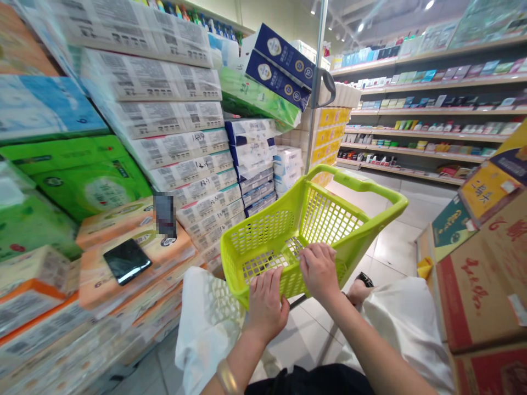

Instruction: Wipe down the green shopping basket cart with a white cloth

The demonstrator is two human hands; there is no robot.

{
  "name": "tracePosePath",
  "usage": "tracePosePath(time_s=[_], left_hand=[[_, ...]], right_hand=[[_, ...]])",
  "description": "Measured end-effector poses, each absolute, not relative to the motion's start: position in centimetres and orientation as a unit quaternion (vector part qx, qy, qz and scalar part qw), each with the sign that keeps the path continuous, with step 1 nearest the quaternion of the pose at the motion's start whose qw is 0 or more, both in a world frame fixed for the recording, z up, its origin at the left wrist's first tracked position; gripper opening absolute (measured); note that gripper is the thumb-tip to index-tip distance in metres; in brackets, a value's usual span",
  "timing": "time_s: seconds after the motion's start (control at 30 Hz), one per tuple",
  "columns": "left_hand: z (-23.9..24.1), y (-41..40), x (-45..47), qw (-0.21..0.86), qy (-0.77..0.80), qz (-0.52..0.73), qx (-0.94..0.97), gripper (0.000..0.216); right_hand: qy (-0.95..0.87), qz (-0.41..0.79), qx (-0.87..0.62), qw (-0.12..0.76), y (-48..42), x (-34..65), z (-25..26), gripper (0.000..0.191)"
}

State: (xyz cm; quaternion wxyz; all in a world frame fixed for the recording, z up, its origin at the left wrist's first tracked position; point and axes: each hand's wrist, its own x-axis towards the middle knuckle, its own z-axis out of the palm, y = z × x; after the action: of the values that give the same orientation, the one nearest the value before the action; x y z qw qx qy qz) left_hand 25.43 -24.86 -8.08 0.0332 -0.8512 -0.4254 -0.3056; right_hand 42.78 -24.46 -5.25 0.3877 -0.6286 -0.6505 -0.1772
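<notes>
Gripping a lime-green basket (263,230), my left hand (265,304) and right hand (319,269) curl their fingers tight over its near rim; blue packs (280,66) overhead read "10".

The basket (263,233) stands between stacked packs (164,137) on its left and cartons (481,285) on its right; a phone (127,260) lies on the packs, shelves (432,112) stand behind.

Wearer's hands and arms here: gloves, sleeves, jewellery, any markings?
No gloves: left hand and right hand are bare, and both forearms are uncovered as far as the frame shows, no sleeves. A thin, pale metallic bangle circles the left wrist. No rings, watch or markings visible.
</notes>
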Motion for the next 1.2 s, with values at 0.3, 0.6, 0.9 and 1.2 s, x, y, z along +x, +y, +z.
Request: tracePosePath(time_s=[0.3,0.6,0.9,1.2], left_hand=[[-8.0,-24.8,25.0,0.043,-0.418,-0.295,-0.858,0.062],[-7.8,-25.0,25.3,0.031,-0.427,-0.298,-0.853,0.063],[-7.8,-25.1,25.5,0.023,-0.429,-0.303,-0.851,0.061],[-7.9,-25.0,25.2,0.033,-0.418,-0.296,-0.858,0.063]], right_hand=[[-0.653,-0.179,-0.624,0.391,-24.2,44.3,-5.3,0.017],[-0.704,-0.155,-0.580,0.379,-24.5,41.5,-5.5,0.016],[-0.632,-0.192,-0.645,0.385,-24.2,45.1,-4.8,0.020],[-0.697,-0.165,-0.591,0.371,-24.4,44.1,-5.1,0.019]])
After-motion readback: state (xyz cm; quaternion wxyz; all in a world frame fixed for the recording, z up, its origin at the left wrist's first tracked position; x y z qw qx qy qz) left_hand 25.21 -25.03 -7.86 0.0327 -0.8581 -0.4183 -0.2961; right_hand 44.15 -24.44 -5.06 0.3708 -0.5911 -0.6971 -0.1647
